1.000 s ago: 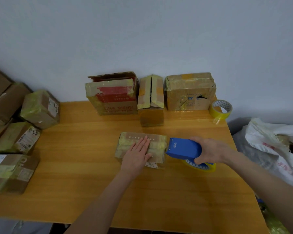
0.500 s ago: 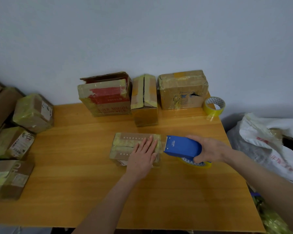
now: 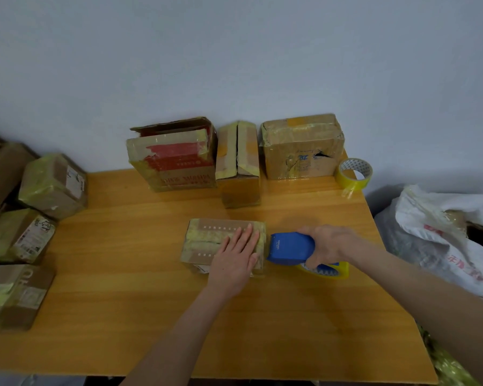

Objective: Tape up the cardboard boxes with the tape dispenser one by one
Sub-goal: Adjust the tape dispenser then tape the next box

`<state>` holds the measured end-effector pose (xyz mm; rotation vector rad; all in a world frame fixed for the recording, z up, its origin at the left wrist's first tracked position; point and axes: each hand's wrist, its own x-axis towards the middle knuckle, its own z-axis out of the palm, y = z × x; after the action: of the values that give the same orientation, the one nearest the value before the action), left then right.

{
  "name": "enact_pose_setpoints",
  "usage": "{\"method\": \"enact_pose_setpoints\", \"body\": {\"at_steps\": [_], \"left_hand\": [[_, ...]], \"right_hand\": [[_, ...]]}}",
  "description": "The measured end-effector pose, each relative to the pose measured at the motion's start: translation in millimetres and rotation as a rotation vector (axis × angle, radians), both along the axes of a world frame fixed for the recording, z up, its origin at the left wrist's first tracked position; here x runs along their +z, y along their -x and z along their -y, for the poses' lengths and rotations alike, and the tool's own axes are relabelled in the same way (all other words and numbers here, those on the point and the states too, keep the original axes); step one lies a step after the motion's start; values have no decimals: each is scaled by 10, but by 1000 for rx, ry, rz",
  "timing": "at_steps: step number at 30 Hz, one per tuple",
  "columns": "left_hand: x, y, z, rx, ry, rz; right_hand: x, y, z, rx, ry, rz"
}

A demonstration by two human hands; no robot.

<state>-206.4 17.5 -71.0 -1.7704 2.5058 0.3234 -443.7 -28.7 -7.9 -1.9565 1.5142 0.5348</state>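
Note:
A small flat cardboard box (image 3: pixel 207 240) with yellowish tape across its top lies in the middle of the wooden table (image 3: pixel 140 302). My left hand (image 3: pixel 234 257) presses flat on the box's right half, fingers straight. My right hand (image 3: pixel 328 245) grips the blue tape dispenser (image 3: pixel 289 249), whose front edge sits against the box's right end. The yellow tape roll (image 3: pixel 328 271) in the dispenser shows below my hand.
Three taped boxes stand along the wall: a red-printed one (image 3: pixel 173 157), a narrow one (image 3: pixel 239 162) and a brown one (image 3: pixel 301 147). A spare tape roll (image 3: pixel 353 174) sits at the back right. Several taped boxes (image 3: pixel 23 235) pile at the left. A white bag (image 3: pixel 441 235) lies right of the table.
My left hand slid from the box's middle to its right half. The dispenser stays at the box's right end. The camera view shifted slightly.

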Motion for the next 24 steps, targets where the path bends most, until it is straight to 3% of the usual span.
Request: {"method": "enact_pose_setpoints", "body": {"at_steps": [11,19,22,24], "left_hand": [[11,-24,34,-35,-23,14],[34,-68,54,-38,-78,-11],[149,-12,43,58,-71,-182],[198,85,5,169,-16,-173]], "right_hand": [[7,-90,256,19,-69,29],[-43,32,108,-241,-66,264],[-89,80,39,-490,13,459],[-101,103,11,-658,50,602]]}}
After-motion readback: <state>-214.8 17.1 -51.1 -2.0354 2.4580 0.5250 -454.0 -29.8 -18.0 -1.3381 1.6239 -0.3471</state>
